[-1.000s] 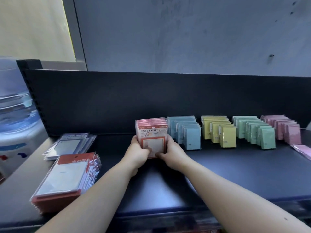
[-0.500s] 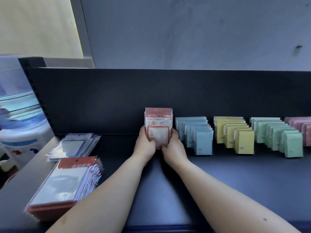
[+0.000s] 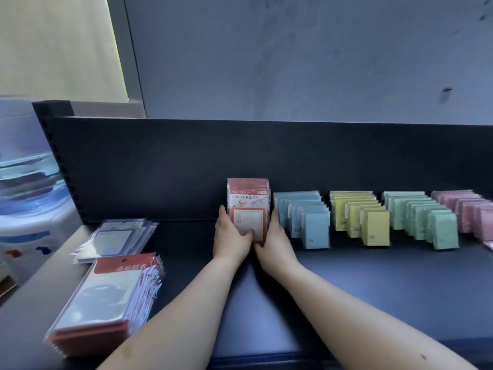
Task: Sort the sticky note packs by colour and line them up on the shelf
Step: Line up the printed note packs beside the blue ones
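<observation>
Head view, left to right: a water dispenser (image 3: 24, 196) stands at the far left, then 2 piles lie flat to the left of my arms, blue-framed packs (image 3: 117, 239) behind and red-topped packs (image 3: 106, 297) in front, neither yet lined up.

My left hand (image 3: 230, 237) and right hand (image 3: 274, 240) clamp a bundle of red University packs (image 3: 248, 206) between them, fingers up its sides and my left thumb across its front face. The bundle stands upright on the dark shelf (image 3: 346, 289), its stacking axis running from me toward the back panel, just beside the blue row (image 3: 306, 220).

Beyond it stand the yellow row (image 3: 360, 217), green row (image 3: 421, 220) and pink row (image 3: 466, 212), so 4 colours are already placed.

My right hand fills the narrow gap next to blue, so I reckon letting go means drawing it straight back toward me, not sideways.
</observation>
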The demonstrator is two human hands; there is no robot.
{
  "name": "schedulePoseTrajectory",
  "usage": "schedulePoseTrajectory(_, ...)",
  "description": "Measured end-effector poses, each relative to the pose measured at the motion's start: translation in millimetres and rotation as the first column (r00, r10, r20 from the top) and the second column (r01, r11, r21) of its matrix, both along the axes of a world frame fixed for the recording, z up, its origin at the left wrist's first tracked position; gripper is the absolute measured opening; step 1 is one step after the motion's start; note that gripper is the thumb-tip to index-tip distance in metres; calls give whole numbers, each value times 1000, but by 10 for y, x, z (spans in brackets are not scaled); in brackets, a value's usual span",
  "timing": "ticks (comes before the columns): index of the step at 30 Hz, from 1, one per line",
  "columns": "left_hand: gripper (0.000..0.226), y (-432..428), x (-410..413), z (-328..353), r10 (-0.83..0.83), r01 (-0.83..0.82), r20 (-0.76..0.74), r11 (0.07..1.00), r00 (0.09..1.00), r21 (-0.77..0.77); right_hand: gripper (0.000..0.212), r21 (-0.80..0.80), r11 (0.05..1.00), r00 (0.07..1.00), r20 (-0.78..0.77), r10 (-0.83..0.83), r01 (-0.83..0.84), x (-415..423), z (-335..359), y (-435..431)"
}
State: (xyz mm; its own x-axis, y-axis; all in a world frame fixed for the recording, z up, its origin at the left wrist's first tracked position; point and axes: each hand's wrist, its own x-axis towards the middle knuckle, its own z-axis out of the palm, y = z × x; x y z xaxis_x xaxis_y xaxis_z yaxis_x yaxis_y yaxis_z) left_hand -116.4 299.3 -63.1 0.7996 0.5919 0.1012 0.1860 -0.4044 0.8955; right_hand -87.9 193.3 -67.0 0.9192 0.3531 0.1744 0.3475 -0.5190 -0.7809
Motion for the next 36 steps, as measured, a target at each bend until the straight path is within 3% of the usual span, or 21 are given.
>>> schedulePoseTrajectory(4,100,-13,5,-23,2,-3,22,999,1000,50,92,-165,985,999,-1,48,-47,-164,60,-157)
schedulePoseTrajectory(11,103,-70,-14,-60,2,-15,70,983,998,185,83,-300,952,998,-16,60,-62,-280,72,-418)
schedulePoseTrajectory(18,93,-44,-40,-17,13,-13,-5,992,1000,125,33,-346,933,985,102,139,-96,-314,21,-379)
schedulePoseTrajectory(24,79,10,-32,-43,11,-15,32,991,999,132,43,-516,857,987,137,86,-3,-193,-20,-259)
schedulePoseTrajectory(36,88,-26,-33,23,23,-3,-143,990,989,140,53,-651,759,993,104,59,23,-193,-22,-216)
